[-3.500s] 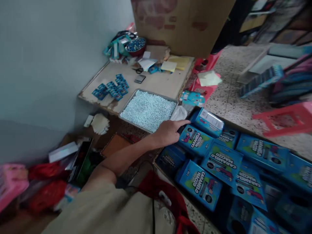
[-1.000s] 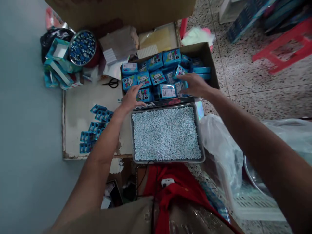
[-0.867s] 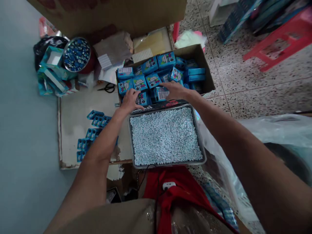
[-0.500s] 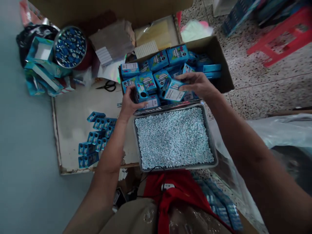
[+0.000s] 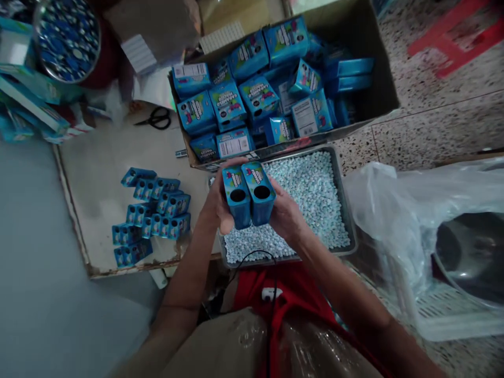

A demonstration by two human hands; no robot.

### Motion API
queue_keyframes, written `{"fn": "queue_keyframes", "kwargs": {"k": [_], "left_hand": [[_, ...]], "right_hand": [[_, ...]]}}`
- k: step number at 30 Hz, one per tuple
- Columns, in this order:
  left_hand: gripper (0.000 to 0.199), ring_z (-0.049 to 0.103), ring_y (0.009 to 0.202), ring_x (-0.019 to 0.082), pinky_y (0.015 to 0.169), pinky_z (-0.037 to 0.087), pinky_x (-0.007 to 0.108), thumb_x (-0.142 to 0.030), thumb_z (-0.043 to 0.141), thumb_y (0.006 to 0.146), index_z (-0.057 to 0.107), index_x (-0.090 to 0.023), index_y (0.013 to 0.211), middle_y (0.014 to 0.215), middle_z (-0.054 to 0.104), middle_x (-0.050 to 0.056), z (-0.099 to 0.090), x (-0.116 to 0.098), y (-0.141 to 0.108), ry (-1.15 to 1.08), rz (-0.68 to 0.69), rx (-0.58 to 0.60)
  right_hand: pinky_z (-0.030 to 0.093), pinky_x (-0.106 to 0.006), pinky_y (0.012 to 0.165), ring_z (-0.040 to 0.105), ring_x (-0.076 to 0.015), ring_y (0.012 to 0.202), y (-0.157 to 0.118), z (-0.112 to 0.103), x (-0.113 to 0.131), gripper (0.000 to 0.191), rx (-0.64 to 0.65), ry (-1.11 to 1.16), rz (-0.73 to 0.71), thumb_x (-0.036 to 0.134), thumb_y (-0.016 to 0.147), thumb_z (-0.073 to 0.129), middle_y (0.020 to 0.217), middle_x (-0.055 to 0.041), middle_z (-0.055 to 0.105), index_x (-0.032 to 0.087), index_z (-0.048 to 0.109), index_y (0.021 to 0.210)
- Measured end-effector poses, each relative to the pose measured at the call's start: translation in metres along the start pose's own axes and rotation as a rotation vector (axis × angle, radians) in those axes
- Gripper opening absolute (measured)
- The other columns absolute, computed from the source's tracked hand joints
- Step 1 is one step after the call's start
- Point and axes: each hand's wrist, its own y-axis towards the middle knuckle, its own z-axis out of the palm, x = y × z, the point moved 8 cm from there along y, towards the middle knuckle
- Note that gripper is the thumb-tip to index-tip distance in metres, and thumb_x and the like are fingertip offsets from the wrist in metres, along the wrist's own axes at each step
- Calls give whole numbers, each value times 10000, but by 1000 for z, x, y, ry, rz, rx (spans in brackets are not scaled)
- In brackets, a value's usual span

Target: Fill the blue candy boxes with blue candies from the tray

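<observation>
Two small blue candy boxes stand side by side over the tray, each with a dark round hole facing me. My left hand [image 5: 219, 202] is wrapped round the left candy box [image 5: 237, 209]. The right candy box [image 5: 261, 207] is gripped from its right side by my right hand [image 5: 286, 212]. Below them lies a grey tray [image 5: 350, 247] full of small pale blue candies [image 5: 311, 199]. Just beyond the tray, a cardboard carton [image 5: 384, 86] holds many more blue candy boxes [image 5: 227, 105].
Several small blue boxes [image 5: 157, 210] stand grouped at the table's left. Black-handled scissors [image 5: 159, 118] lie behind them. A metal bowl [image 5: 92, 68] of blue pieces is at the back left. Clear plastic [image 5: 370, 194] and a red stool [image 5: 444, 39] are on the right.
Both hands have come back from the carton toward me, each bringing a blue candy box. The two boxes are now together above the tray. The view has shifted closer.
</observation>
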Motion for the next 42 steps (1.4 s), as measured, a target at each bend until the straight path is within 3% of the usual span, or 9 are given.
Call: {"fn": "queue_keyframes", "kwargs": {"k": [6, 10, 13, 16, 23, 30, 34, 38, 42], "left_hand": [[1202, 669, 1449, 463, 1169, 591, 565, -742, 1090, 490, 577, -340, 1499, 1475, 718, 133, 35, 34, -55, -226, -151, -33], [1344, 752, 1316, 421, 1081, 641, 510, -725, 1100, 476, 510, -370, 1630, 1267, 787, 86, 29, 47, -75, -156, -209, -84], [1369, 779, 1245, 406, 1038, 663, 480, -727, 1110, 390, 571, -363, 1594, 1250, 797, 81, 10, 54, -88, -15, -213, -213], [1302, 779, 1237, 402, 1022, 678, 465, -766, 1093, 358, 640, -294, 1483, 1330, 781, 106, 4, 64, -104, 61, -249, -332], [1129, 825, 1133, 397, 934, 723, 481, -577, 1146, 455, 637, -246, 1406, 1162, 827, 89, 13, 79, -120, 190, -370, -157], [1113, 744, 1338, 402, 1033, 695, 510, -644, 1137, 429, 621, -297, 1353, 1361, 755, 71, -13, 78, -124, 342, 118, -156], [1263, 705, 1366, 366, 1078, 669, 503, -683, 1136, 403, 530, -315, 1448, 1445, 709, 93, -29, 88, -146, 292, 378, -307], [1274, 685, 1366, 359, 1124, 645, 553, -791, 1086, 421, 505, -280, 1434, 1504, 663, 120, -48, 90, -172, 177, 591, -332], [1517, 542, 1561, 381, 1160, 633, 507, -876, 1040, 259, 348, -443, 1538, 1660, 533, 42, -72, 88, -184, 183, 667, -307]], "right_hand": [[549, -331, 847, 622, -213, 958, -33, -52, -36, 387, -222, -213, -150, 619, 964, 738, 1026, -27, 669, 253, 611, 961], [566, -392, 932, 637, -241, 1011, -48, -70, -50, 428, -254, -436, -231, 676, 1046, 622, 1049, -55, 677, 248, 637, 1055], [594, -458, 1019, 673, -282, 1165, -54, -64, -69, 688, -104, -463, -264, 813, 1014, 613, 1305, -107, 686, 264, 564, 1426], [570, -535, 1147, 637, -363, 1353, -53, -62, -91, 1058, 16, -563, -260, 843, 796, 861, 1522, -159, 610, 266, 445, 1578], [634, -536, 1079, 700, -347, 1236, -50, -74, -106, 902, 148, -589, -289, 785, 828, 897, 1376, -118, 697, 276, 544, 1483], [647, -467, 1002, 668, -348, 1305, -58, -78, -74, 945, 264, -970, -531, 832, 849, 873, 1437, -116, 683, 276, 610, 1567], [521, -344, 730, 682, -222, 834, -114, -125, -67, 517, 28, -1367, -469, 659, 1011, 780, 922, -57, 735, 201, 769, 1251], [362, -327, 619, 596, -194, 659, -188, -167, -126, 396, -82, -1589, -249, 607, 991, 765, 719, -29, 673, 211, 736, 991], [523, -340, 693, 726, -242, 811, -227, -173, -221, 414, 86, -1342, -101, 628, 981, 749, 944, -64, 792, 246, 742, 1140]]}}
